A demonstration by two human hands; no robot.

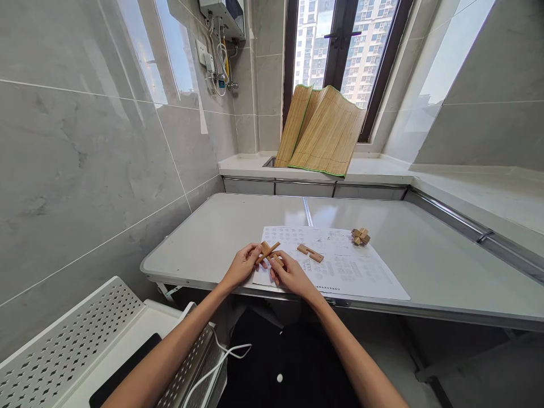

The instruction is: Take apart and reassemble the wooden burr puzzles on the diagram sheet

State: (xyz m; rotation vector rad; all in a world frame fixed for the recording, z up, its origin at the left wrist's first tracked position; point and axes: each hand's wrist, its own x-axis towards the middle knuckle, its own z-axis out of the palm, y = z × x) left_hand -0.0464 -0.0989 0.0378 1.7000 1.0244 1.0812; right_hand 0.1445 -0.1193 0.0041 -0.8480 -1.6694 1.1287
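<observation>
The fingers (255,248) of the left hand (241,265) are pinched on one end of the crossed wooden sticks (272,248), while those of the right hand (293,276) close on the lower, nearer end. The sticks are slim, straight-edged and tan, held just above the near edge of a printed sheet (378,283). The uppermost stick's long axis slants from the left fingertips away and to the right; another runs across it, towards the right fingers. How far they interlock is too small to tell.

Both hands are turned inward, close together, fingers bent. The left forearm (170,348) reaches forward and rightward, the right forearm (352,345) forward and leftward.

Just right of the hands, flat notched wood (316,256) lies on the paper, its length running from far left to near right; whether it is one piece or two is unclear. Further right, a chunky, many-pointed wooden cluster (360,237) sits by the sheet's far right corner. The thin white paper, covered in small diagrams, lies on a smooth, pale worktop (212,226) with a rounded corner. Beyond stands a folded, slatted, straw-coloured mat (329,133) with green edging.
</observation>
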